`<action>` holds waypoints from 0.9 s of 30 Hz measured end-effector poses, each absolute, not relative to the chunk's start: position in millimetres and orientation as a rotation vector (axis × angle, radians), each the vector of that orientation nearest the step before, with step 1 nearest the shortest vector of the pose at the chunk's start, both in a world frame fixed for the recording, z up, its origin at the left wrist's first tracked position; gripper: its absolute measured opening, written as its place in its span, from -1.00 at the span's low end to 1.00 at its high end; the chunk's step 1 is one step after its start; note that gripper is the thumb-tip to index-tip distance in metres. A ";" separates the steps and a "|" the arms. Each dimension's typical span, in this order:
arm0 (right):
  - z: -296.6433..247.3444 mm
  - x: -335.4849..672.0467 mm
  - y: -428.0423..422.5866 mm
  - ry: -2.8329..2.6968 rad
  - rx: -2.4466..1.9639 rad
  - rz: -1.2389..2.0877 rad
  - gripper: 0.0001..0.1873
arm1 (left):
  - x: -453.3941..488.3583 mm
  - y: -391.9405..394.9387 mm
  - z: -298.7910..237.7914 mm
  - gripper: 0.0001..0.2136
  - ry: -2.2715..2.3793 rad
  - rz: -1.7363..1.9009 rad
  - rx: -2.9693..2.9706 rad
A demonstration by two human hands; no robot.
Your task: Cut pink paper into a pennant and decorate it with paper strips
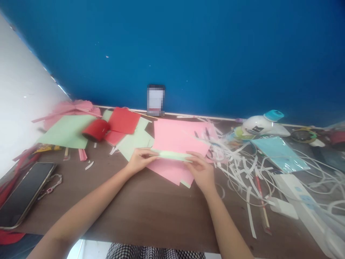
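Both my hands hold a narrow folded strip of pale green paper (172, 155) just above a stack of pink paper sheets (178, 140) on the brown table (151, 208). My left hand (140, 160) pinches the strip's left end with fingers closed. At the strip's right end, my right hand (202, 172) grips with thumb and fingers pressed together.
Green sheets (66, 131), red sheets (124, 120) and a red tape roll (96, 130) lie at the left. A phone (25, 192) rests near the left edge. White paper strips (239, 169), a blue sheet (280, 153), a white power strip (302, 201) and cables crowd the right. Another phone (155, 100) leans on the blue wall.
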State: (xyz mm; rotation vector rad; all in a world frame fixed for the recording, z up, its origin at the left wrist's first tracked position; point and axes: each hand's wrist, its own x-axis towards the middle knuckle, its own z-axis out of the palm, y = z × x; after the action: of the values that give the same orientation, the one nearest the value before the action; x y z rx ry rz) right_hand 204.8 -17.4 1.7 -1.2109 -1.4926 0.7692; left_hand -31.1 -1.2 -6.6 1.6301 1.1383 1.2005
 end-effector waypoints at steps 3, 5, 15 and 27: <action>0.0 204.6 -17.4 -1.521 -1.210 0.707 -0.96 | -31.1 -1.3 -6.3 -0.92 1.131 1.205 1.609; 0.2 204.4 -17.7 -1.528 -1.217 0.691 -0.96 | -30.8 -1.3 -5.6 -0.93 1.132 1.203 1.586; -5.2 201.2 -17.1 -1.339 -1.225 0.886 -0.92 | -22.7 -5.7 4.1 -0.89 1.248 1.151 1.344; -13.9 189.1 -19.0 -1.147 -1.224 0.878 -0.87 | -6.6 -5.1 -6.4 -0.69 1.039 1.353 0.843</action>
State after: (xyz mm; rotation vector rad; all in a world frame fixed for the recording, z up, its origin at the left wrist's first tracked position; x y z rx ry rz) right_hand 189.1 -19.0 -13.9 -1.2241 -1.1469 0.8781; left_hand -6.6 -5.1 -6.4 0.8427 1.0390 1.3535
